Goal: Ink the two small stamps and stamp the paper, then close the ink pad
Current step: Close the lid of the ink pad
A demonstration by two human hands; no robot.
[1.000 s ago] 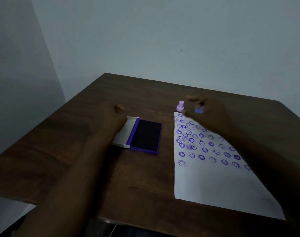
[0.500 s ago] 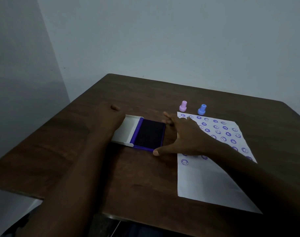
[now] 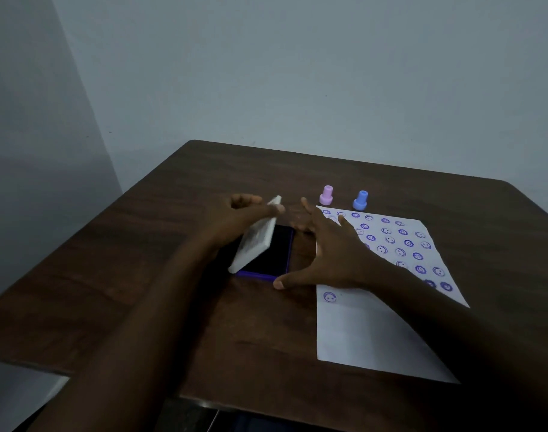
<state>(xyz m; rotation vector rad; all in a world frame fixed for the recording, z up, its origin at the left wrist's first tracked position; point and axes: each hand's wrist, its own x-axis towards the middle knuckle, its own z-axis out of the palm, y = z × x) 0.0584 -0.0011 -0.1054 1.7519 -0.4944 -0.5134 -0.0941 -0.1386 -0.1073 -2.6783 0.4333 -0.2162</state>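
The purple ink pad [image 3: 274, 254] lies in the middle of the dark wooden table [image 3: 141, 275]. Its white lid [image 3: 257, 241] is tilted up, about halfway over the dark pad. My left hand [image 3: 241, 213] holds the lid at its far edge. My right hand [image 3: 325, 254] is spread, with the thumb and fingers against the pad's right side. The pink stamp [image 3: 326, 195] and the blue stamp [image 3: 360, 201] stand upright just beyond the white paper [image 3: 366, 332], which is covered with several purple smiley prints.
A pale wall rises close behind and left of the table. The table's front edge runs near my body, with a dark gap below it.
The lid lay flat open to the left of the pad; my left hand has swung it up and over towards the pad. My right hand moved from the stamps to the pad's right side.
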